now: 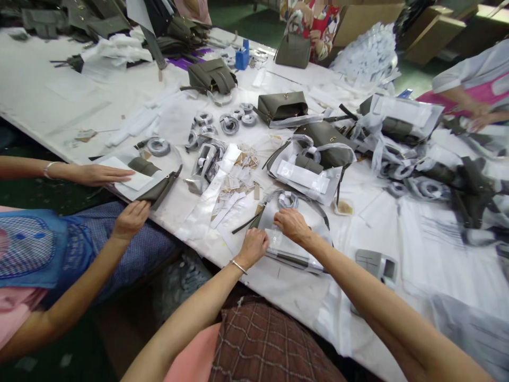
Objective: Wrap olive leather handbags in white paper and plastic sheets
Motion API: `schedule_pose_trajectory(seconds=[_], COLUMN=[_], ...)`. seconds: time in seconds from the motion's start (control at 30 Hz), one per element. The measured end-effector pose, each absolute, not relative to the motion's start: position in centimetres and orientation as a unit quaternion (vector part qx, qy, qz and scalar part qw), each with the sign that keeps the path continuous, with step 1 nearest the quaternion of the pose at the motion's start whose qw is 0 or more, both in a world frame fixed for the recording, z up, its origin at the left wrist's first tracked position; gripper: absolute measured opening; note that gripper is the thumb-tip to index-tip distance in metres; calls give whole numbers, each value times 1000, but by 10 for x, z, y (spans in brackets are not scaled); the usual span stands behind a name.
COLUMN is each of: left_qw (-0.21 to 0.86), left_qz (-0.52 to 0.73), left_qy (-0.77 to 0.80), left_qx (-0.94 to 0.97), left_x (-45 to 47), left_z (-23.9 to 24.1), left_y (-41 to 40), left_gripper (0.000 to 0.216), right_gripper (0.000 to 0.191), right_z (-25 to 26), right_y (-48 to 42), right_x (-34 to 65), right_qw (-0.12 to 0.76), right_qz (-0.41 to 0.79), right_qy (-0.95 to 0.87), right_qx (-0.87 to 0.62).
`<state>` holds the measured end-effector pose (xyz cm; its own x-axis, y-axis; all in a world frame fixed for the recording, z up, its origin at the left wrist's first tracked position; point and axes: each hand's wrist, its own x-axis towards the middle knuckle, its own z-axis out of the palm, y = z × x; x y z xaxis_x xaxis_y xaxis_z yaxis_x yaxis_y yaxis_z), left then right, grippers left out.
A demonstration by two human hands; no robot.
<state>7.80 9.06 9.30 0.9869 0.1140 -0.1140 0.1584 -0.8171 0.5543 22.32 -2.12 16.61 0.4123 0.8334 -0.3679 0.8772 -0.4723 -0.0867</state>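
Note:
A dark olive handbag [295, 259] lies on its side at the table's front edge, partly under clear plastic and pale sheeting. My left hand [253, 247], with a bangle at the wrist, is closed at the bag's left end, close to a dark strap [243, 225]. Over the upper part of the bag, my right hand [292, 225] is curled in a pinch. Fingers hide whatever either hand grips, though clear plastic lies between them. Just beyond my right hand is a plastic-wrapped coiled strap [288, 200].
To the left, a co-worker's hands [133, 215] press white card on another olive bag [159, 191]. Wrapped strap rolls [229, 123], paper tags [244, 167] and plastic-covered bags [308, 172] lie ahead. A grey tape dispenser [376, 265] stands right; other people work across the table.

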Motion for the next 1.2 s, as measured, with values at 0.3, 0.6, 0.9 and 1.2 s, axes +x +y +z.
schedule_pose_trajectory(seconds=[0.3,0.6,0.9,1.2], left_qw=[307,310,319,388], left_qz=[-51,-48,-32,81], left_qy=[72,74,66,109], left_qx=[947,947,945,911], left_x=[77,80,83,74], left_z=[93,95,90,93], left_y=[92,94,98,109], left_gripper=[9,10,11,14], right_gripper=[71,52,56,43], right_z=[110,137,115,137], right_y=[-91,-105,-107,-196], right_x=[92,65,120,171], right_qw=[-87,-156,-139,-353], right_qz=[-68,-127,-72,-65], right_qy=[492,529,397,-16], right_qx=[864,824,904,933])
